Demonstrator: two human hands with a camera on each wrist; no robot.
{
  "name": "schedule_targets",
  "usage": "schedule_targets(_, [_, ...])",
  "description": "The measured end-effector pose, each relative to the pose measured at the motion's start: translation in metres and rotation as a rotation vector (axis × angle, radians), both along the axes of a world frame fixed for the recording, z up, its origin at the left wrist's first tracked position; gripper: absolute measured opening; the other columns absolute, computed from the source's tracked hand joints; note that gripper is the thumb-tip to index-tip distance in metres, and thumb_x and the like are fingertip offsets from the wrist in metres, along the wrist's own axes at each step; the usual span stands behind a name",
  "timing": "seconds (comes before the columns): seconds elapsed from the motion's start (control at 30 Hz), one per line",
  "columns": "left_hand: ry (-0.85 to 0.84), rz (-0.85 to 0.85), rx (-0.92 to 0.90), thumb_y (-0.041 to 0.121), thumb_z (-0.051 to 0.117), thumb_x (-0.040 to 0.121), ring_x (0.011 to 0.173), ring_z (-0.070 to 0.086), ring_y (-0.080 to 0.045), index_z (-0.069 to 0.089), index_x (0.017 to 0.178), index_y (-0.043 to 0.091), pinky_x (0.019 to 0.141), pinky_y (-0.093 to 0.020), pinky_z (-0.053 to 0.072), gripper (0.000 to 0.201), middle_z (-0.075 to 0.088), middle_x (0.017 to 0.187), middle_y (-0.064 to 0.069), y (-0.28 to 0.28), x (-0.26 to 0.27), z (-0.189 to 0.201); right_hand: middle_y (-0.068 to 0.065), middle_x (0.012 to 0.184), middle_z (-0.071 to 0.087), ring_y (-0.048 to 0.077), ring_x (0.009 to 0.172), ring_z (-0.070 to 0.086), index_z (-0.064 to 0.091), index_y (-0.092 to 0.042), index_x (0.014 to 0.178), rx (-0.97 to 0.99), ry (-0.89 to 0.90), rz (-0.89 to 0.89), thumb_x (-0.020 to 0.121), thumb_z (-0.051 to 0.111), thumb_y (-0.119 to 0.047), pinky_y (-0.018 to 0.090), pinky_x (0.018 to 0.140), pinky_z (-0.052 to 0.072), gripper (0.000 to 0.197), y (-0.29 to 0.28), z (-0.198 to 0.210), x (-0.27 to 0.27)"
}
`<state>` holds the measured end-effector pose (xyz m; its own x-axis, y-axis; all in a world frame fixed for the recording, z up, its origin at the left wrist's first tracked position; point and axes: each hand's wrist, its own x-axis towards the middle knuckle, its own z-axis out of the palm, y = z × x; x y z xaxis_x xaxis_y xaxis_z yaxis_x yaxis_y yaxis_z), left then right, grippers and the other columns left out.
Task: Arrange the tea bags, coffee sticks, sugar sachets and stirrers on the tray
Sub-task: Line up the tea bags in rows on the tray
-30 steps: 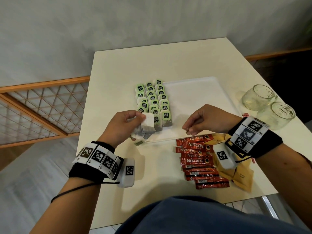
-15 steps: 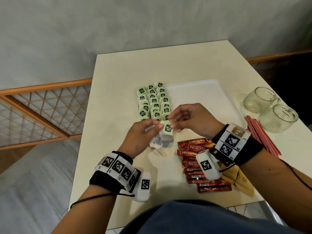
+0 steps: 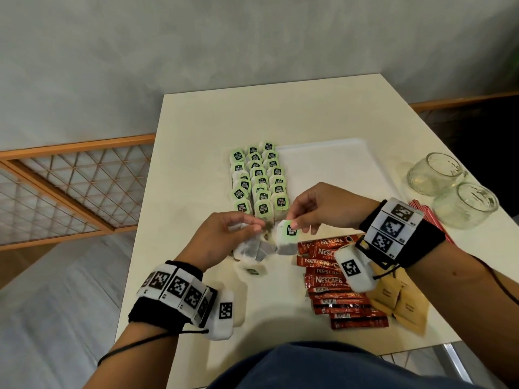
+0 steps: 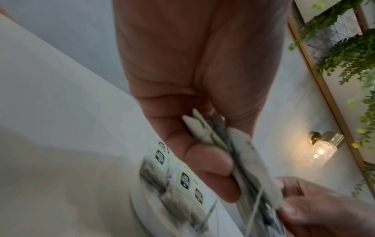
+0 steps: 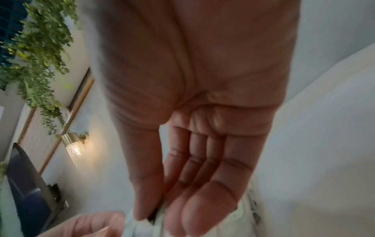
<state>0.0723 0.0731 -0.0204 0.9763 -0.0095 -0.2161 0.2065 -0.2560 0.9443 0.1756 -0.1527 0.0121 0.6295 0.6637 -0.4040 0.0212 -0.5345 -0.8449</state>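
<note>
1. Nearest the person, on the counter in front of the tray, lie a fanned stack of red Nescafe coffee sticks and, just right of it, tan sugar sachets.
2. One loose tea bag lies on the counter left of the coffee sticks.
3. Above the tray's near edge, the left hand grips a small bunch of tea bags, thumb curled against fingers.
4. The right hand pinches the green-tagged tea bag at the bunch's right end.
5. Three rows of tea bags fill the tray's left part.
6. Red stirrers and two glass jars lie right of the tray.
</note>
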Motion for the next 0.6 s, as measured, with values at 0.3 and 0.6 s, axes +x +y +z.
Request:
schedule_targets(0.3, [0.058,0.105,-0.026,0.020,0.068,0.090,0.075,0.067,0.002,0.076,0.095,0.018,0.057,-0.012,0.047,0.010,0.076,0.089,0.011,0.011,-0.007,0.000,0.008,0.073,0.072,0.012,0.057,0.066,0.070,-0.001,0.089,-0.067,-0.162,-0.135,0.079,0.075,-0.002,0.025,0.060,0.058,0.010,0.013,-0.025,0.026])
schedule_targets(0.6, [0.107,0.123,-0.124,0.020,0.061,0.095,0.063,0.065,-0.009,0.075,0.099,0.016,0.048,-0.023,0.051,0.015,0.073,0.081,0.002,0.005,-0.001,0.005,0.008,0.081,0.071,0.002,0.052,0.063,0.071,-0.008,0.092,-0.089,-0.265,-0.118,0.073,0.080,-0.003,0.021,0.054,0.054,0.022,0.029,-0.028,0.030])
